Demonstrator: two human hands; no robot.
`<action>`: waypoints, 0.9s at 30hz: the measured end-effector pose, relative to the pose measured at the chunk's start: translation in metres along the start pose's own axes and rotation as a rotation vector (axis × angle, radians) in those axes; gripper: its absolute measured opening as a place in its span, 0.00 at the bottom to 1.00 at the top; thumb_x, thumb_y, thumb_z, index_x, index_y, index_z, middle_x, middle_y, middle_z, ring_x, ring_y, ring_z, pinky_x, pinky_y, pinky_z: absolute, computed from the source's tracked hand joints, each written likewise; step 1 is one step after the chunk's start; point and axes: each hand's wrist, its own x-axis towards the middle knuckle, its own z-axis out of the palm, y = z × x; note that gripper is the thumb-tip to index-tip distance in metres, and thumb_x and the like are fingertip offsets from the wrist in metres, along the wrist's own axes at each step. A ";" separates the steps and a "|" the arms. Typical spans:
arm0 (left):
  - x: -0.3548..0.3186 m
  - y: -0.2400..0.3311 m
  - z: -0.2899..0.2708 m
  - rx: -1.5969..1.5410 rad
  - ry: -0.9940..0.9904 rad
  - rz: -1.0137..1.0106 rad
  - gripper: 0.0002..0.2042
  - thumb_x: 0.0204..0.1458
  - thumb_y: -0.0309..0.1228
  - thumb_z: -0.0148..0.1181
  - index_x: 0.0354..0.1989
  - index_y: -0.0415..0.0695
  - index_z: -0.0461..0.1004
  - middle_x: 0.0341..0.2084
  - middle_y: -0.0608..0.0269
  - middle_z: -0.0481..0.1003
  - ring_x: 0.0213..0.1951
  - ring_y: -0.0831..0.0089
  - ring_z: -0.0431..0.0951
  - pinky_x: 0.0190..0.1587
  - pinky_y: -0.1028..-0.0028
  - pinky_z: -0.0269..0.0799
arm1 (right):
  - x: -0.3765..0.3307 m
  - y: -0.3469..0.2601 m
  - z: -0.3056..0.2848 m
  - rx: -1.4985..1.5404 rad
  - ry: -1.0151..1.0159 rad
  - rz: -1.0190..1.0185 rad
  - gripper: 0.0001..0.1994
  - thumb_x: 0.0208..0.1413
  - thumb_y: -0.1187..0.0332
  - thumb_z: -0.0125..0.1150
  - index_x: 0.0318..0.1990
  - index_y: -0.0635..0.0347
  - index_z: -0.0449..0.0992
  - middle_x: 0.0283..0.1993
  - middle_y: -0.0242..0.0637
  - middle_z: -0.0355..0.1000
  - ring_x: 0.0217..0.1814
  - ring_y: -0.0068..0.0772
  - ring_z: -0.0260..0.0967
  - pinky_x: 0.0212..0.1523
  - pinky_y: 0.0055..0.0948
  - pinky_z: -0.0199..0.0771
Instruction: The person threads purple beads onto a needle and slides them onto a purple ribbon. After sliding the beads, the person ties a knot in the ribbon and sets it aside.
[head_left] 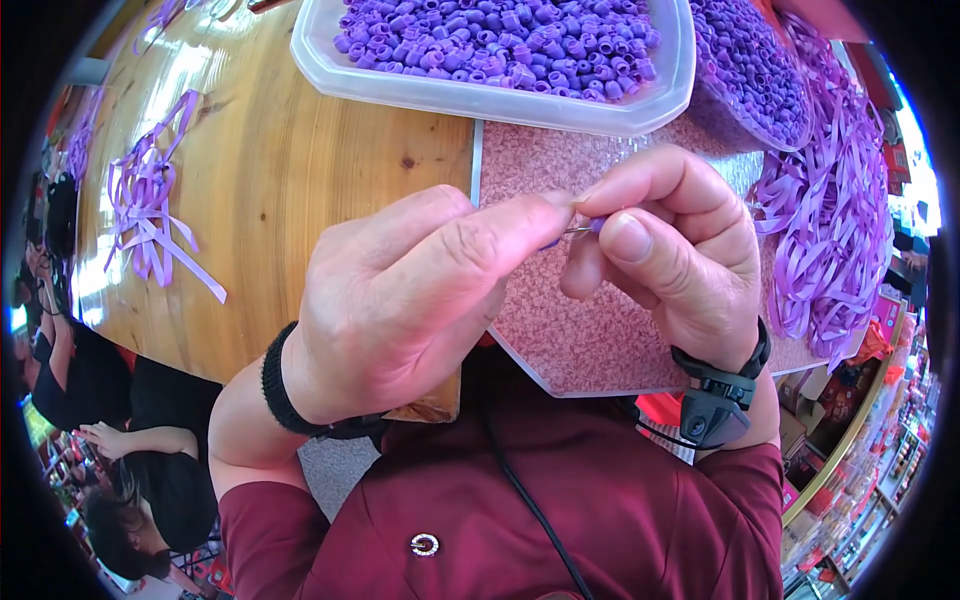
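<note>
My left hand and my right hand meet above the pink patterned board, their fingertips nearly touching. Between the thumb and fingers of my right hand is a small purple plastic piece, mostly hidden by the thumb. A thin, needle-like metal piece runs from it toward the pinched fingers of my left hand, where another bit of purple peeks out. The left fingertips cover most of what they hold. Beyond my hands, a translucent plastic tub holds many small purple plastic caps.
A second clear container of purple pieces stands at the far right. Heaped purple ribbons lie along the right side. A smaller ribbon bunch rests on the wooden table. People in black are at left.
</note>
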 end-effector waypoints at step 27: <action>0.002 0.001 0.005 -0.116 0.031 -0.100 0.11 0.48 0.19 0.54 0.42 0.35 0.71 0.33 0.55 0.75 0.27 0.70 0.72 0.30 0.77 0.67 | -0.003 0.004 0.000 -0.123 0.035 -0.077 0.13 0.49 0.78 0.58 0.42 0.65 0.65 0.35 0.36 0.71 0.34 0.21 0.70 0.35 0.17 0.70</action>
